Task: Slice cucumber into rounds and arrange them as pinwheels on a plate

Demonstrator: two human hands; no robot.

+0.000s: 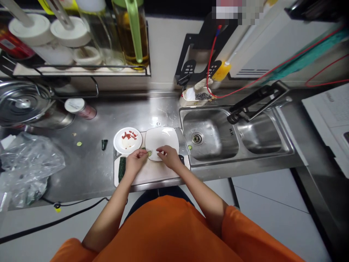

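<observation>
My left hand pinches a thin cucumber slice at the near left edge of a white square plate. Over the plate's near right part is my right hand, thumb and fingers drawn together; whatever they may hold is too small to make out. The plate rests on a light cutting board. To its left, a round white plate carries small red pieces. A length of dark green cucumber lies at the board's left side. A knife blade shows right of the square plate.
A double sink with a black faucet is at right. Cucumber bits, including an end piece, lie on the steel counter. At left are a plastic bag, a can and a lidded pot. A condiment rack hangs above.
</observation>
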